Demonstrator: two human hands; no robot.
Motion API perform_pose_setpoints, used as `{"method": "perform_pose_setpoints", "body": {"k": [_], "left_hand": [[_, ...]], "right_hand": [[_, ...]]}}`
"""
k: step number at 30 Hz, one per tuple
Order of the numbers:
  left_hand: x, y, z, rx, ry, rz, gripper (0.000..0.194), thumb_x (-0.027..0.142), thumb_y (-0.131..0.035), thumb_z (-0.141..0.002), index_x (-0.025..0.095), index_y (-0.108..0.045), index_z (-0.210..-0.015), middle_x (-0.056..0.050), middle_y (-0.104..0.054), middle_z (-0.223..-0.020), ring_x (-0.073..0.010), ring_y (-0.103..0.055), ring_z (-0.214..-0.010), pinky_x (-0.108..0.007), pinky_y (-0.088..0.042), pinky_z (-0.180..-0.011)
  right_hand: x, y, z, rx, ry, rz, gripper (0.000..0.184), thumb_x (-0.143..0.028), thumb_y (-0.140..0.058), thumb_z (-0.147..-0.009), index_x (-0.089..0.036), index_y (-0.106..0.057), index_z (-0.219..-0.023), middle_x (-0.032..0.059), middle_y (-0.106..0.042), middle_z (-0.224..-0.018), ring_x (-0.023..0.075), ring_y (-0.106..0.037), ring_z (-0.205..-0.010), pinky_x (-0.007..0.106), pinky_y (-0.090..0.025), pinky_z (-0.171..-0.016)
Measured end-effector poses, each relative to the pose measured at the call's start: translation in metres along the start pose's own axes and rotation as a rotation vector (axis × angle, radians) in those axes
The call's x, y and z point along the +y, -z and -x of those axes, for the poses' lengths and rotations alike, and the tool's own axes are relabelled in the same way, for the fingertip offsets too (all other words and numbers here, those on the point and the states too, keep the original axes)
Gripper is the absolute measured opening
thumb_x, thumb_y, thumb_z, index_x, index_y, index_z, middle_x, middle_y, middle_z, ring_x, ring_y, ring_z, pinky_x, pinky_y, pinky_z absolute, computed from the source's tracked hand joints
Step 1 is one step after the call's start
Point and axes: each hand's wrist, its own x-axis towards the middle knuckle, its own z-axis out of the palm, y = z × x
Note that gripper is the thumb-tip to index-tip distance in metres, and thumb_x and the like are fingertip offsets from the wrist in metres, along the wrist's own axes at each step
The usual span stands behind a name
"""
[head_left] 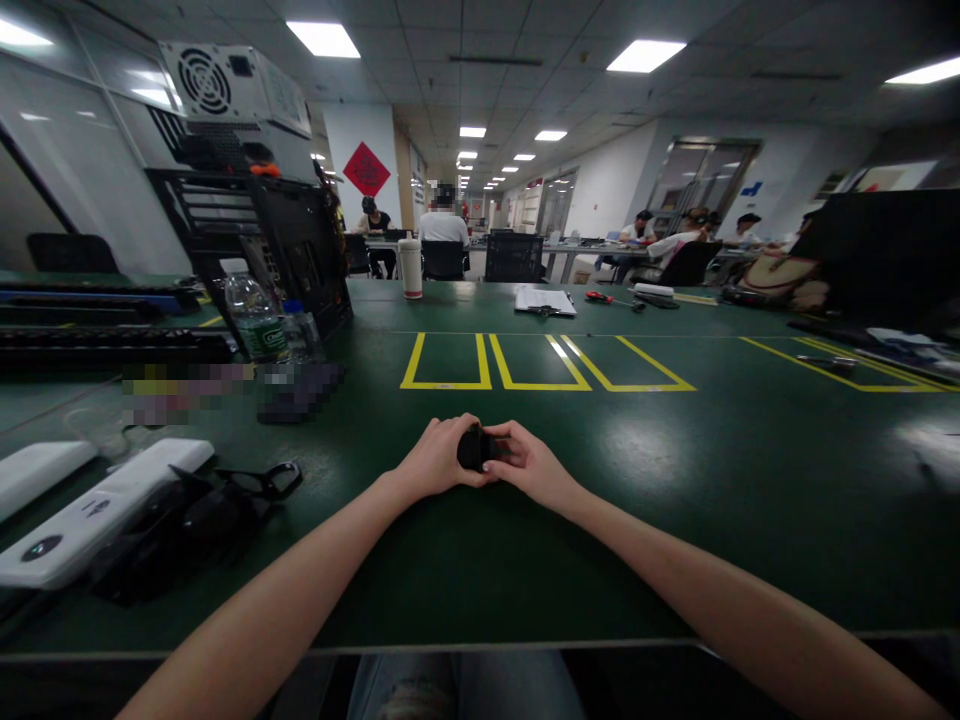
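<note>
Between my two hands is a small, black, rounded object [472, 450], just above or on the green tabletop [480, 560]; its exact kind does not show. My left hand [433, 460] wraps round its left side with the thumb below. From the right, the fingers and thumb of my right hand [534, 468] close on its other side. The fingers cover part of the object. Just beyond the hands, yellow tape outlines [540, 386] mark the table.
At left stand a plastic water bottle [255, 310] and an open black computer case [296, 255]. White devices [112, 510] and black-framed glasses [281, 482] lie nearer. A white cup [410, 268], clipboard [544, 301] and red-handled screwdriver [600, 297] are farther back. People sit beyond.
</note>
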Motion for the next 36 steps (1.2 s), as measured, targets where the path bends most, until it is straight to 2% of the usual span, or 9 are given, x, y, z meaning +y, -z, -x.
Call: {"method": "perform_pose_setpoints", "body": {"k": [3,6,9,12,16,29,36], "left_hand": [[0.001,0.001,0.001,-0.003,0.006,0.010,0.055,0.049,-0.061,-0.057,0.020,-0.042,-0.101,-0.003,-0.053,-0.089,-0.0206,-0.052,-0.079,-0.034,-0.035,-0.072],[0.003,0.004,0.001,-0.016,0.017,0.023,0.057,0.051,-0.061,-0.057,0.020,-0.041,-0.101,-0.003,-0.053,-0.091,-0.0209,-0.051,-0.080,-0.034,-0.035,-0.072],[0.005,0.005,0.001,-0.027,0.006,0.039,0.055,0.051,-0.060,-0.058,0.020,-0.041,-0.101,-0.004,-0.053,-0.092,-0.0208,-0.051,-0.081,-0.034,-0.035,-0.073],[0.006,0.004,0.001,-0.025,-0.005,0.041,0.055,0.050,-0.060,-0.060,0.020,-0.041,-0.101,-0.004,-0.053,-0.092,-0.0209,-0.052,-0.083,-0.035,-0.035,-0.074],[0.006,0.003,0.001,-0.017,-0.012,0.024,0.057,0.050,-0.061,-0.058,0.020,-0.041,-0.102,-0.005,-0.053,-0.093,-0.0219,-0.052,-0.084,-0.035,-0.035,-0.074],[0.005,0.000,0.000,0.011,-0.010,0.005,0.056,0.046,-0.064,-0.055,0.019,-0.042,-0.099,-0.004,-0.054,-0.090,-0.0217,-0.052,-0.083,-0.034,-0.034,-0.074],[0.006,0.001,0.001,0.009,-0.014,0.006,0.056,0.047,-0.063,-0.056,0.020,-0.041,-0.100,-0.004,-0.054,-0.092,-0.0223,-0.052,-0.085,-0.035,-0.034,-0.074]], "right_hand": [[0.002,0.004,-0.001,0.054,-0.042,0.003,0.036,-0.025,-0.057,-0.070,-0.018,-0.046,-0.103,0.0053,-0.052,-0.101,0.0167,-0.054,-0.091,0.035,-0.046,-0.080],[0.005,0.007,-0.005,0.115,-0.080,-0.005,0.036,-0.028,-0.056,-0.070,-0.019,-0.047,-0.104,0.0053,-0.053,-0.101,0.0161,-0.054,-0.090,0.036,-0.044,-0.082],[0.007,0.006,-0.010,0.069,-0.103,-0.101,0.040,-0.026,-0.061,-0.066,-0.019,-0.048,-0.103,0.0046,-0.056,-0.098,0.0157,-0.053,-0.093,0.035,-0.041,-0.086],[0.007,0.004,-0.014,0.028,-0.154,-0.124,0.033,-0.026,-0.064,-0.063,-0.015,-0.052,-0.092,0.0040,-0.057,-0.091,0.0157,-0.055,-0.088,0.036,-0.041,-0.084],[0.005,0.003,-0.015,0.018,-0.199,-0.155,0.031,-0.026,-0.065,-0.061,-0.015,-0.052,-0.087,0.0031,-0.058,-0.088,0.0156,-0.055,-0.086,0.036,-0.043,-0.081],[0.003,-0.002,-0.012,0.041,-0.130,-0.050,0.031,-0.030,-0.064,-0.061,-0.018,-0.053,-0.087,0.0019,-0.059,-0.088,0.0173,-0.057,-0.082,0.035,-0.046,-0.075],[0.005,-0.002,-0.010,0.056,-0.158,-0.148,0.029,-0.036,-0.056,-0.069,-0.017,-0.053,-0.090,0.0035,-0.056,-0.090,0.0160,-0.055,-0.084,0.034,-0.046,-0.075]]}}
